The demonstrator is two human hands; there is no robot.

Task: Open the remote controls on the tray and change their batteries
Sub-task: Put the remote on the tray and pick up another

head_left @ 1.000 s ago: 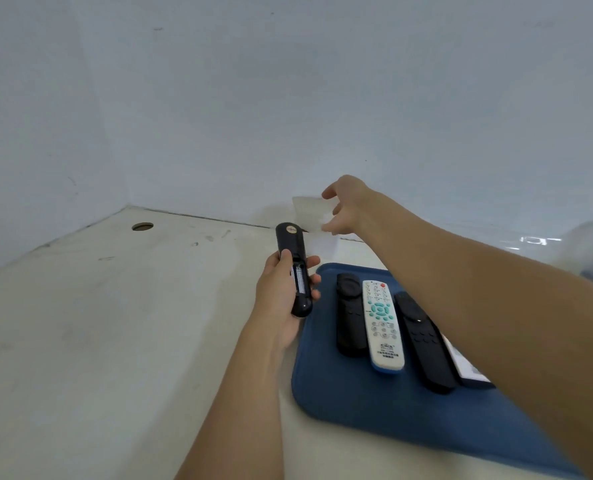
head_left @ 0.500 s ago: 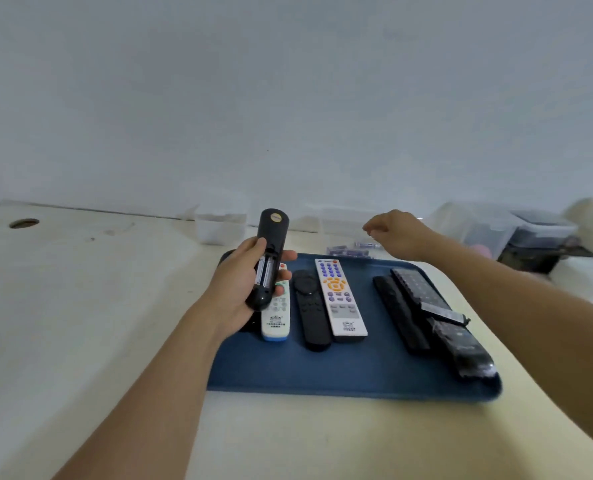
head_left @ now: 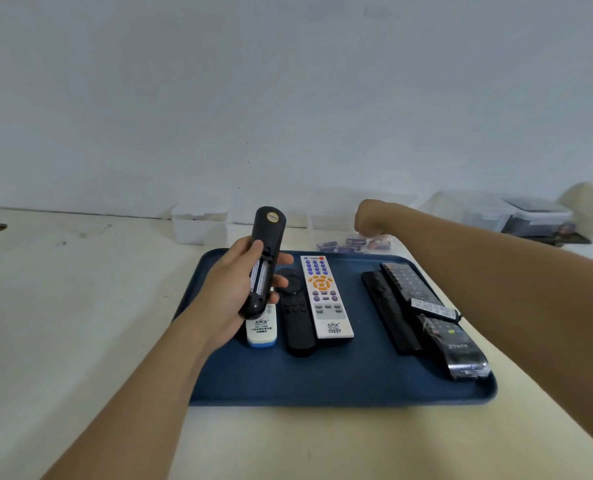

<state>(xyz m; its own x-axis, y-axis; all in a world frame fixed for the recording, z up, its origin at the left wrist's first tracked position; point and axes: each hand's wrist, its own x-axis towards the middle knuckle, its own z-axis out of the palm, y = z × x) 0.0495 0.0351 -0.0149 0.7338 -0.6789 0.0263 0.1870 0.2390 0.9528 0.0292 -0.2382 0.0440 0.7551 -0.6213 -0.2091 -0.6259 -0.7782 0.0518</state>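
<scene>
Left hand [head_left: 232, 289] wrapped around a black remote control [head_left: 264, 261], held tilted above the left end of a blue tray [head_left: 340, 379] on a pale table [head_left: 80, 323], back cover off, open battery bay facing the camera. Beneath it on the tray, a small white remote [head_left: 261, 329], then a slim black remote [head_left: 297, 320] and a white remote with purple and orange buttons [head_left: 326, 296]. Further right, three dark remotes [head_left: 423, 317] packed side by side. Beyond the tray's far edge, a cluster of purple batteries [head_left: 354, 244], right hand [head_left: 371, 216] poised just over them, fingers curled under and hidden; grip on anything impossible to tell. Clear plastic boxes [head_left: 200, 223] along the wall.
</scene>
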